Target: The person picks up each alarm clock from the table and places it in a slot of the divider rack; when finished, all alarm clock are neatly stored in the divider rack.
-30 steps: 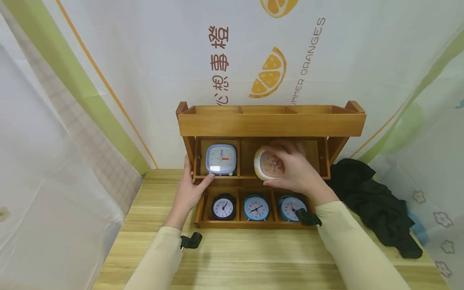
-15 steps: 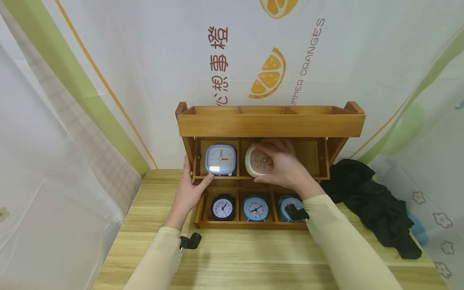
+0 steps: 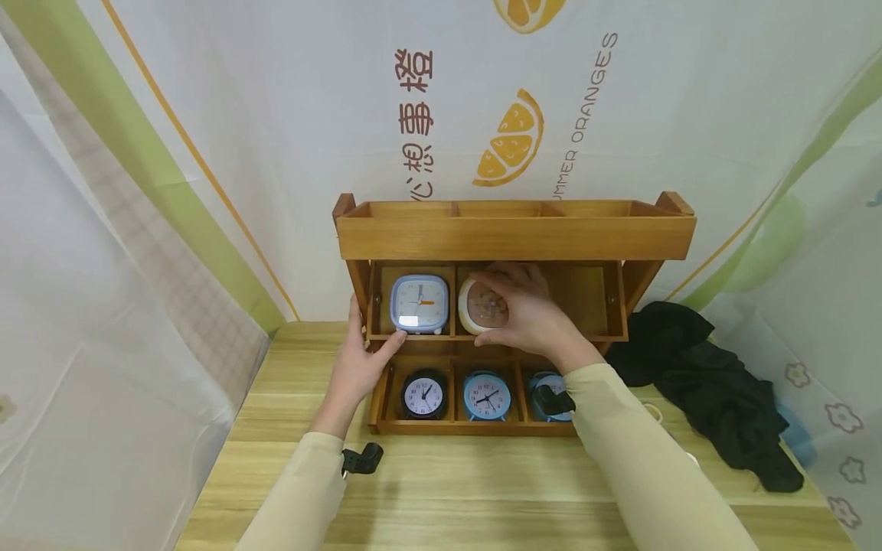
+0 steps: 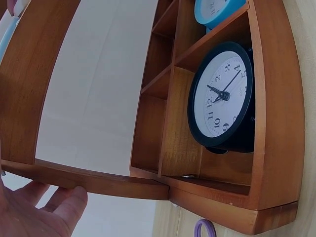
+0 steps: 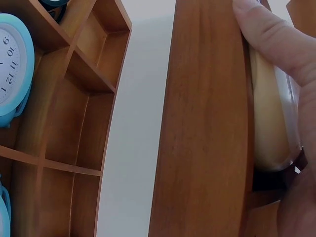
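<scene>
A three-tier wooden rack (image 3: 517, 239) stands on the table. My right hand (image 3: 529, 310) grips a rounded white-and-yellow alarm clock (image 3: 470, 308) in the middle tier, right beside the divider. In the right wrist view the clock's pale side (image 5: 270, 111) shows behind the wooden front board, with the thumb over it. My left hand (image 3: 358, 363) holds the rack's left end, thumb at the front edge and fingers around the side; the left wrist view shows fingertips (image 4: 74, 200) against the side bar. A blue-rimmed square clock (image 3: 419, 304) sits in the middle tier's left compartment.
The bottom tier holds a black clock (image 3: 423, 394) and two blue clocks, one (image 3: 487, 396) in the middle, the other (image 3: 551, 383) partly hidden by the right wrist camera. Black cloth (image 3: 717, 398) lies at right. A purple ring (image 4: 205, 228) lies near the rack.
My right hand has carried the white-and-yellow clock leftward along the middle tier to the divider. The left hand has stayed at the rack's left end.
</scene>
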The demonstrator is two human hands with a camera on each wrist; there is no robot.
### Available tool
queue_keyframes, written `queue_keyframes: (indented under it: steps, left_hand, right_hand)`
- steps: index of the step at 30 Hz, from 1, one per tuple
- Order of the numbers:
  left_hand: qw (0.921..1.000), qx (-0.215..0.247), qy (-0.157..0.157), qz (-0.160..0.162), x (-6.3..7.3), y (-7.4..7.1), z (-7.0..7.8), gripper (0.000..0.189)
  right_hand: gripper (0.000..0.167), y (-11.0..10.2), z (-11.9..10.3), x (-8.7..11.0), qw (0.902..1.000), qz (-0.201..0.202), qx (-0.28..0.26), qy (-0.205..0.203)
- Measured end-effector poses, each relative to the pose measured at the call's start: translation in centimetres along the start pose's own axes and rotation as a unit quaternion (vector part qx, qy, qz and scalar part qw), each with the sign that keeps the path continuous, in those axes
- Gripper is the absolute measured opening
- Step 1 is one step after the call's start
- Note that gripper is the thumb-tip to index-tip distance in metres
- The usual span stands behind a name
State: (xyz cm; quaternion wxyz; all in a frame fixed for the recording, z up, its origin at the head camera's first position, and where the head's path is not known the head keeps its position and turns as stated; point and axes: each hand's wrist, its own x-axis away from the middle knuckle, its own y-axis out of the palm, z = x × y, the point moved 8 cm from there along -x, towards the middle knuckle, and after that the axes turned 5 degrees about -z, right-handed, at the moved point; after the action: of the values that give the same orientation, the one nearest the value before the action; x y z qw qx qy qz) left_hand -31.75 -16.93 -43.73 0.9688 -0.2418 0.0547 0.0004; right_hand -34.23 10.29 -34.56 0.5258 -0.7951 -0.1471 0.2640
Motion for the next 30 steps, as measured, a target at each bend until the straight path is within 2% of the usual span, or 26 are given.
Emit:
queue_keyframes:
  steps: [11,20,26,30]
  left_hand:
    - [1.0000,0.002,0.004,-0.003,0.0,0.0,0.1,0.114]
    - [1.0000,-0.004,0.001,-0.001,0.0,0.0,0.1,0.113]
    - [1.0000,-0.008,-0.005,-0.002,0.1,0.0,0.1,0.114]
    - [0.9999,-0.007,-0.008,-0.003,0.1,0.1,0.1,0.114]
  right_hand:
    - [0.107,0.3,0.1,0.2,0.9999,-0.004,0.007,0.013]
    - [0.103,0.3,0.1,0.4,0.9999,0.002,0.004,0.015]
    - [0.100,0.3,0.0,0.8,0.9999,0.012,-0.003,0.001]
    - [0.100,0.2,0.2,2.0,0.9997,0.021,-0.009,-0.010]
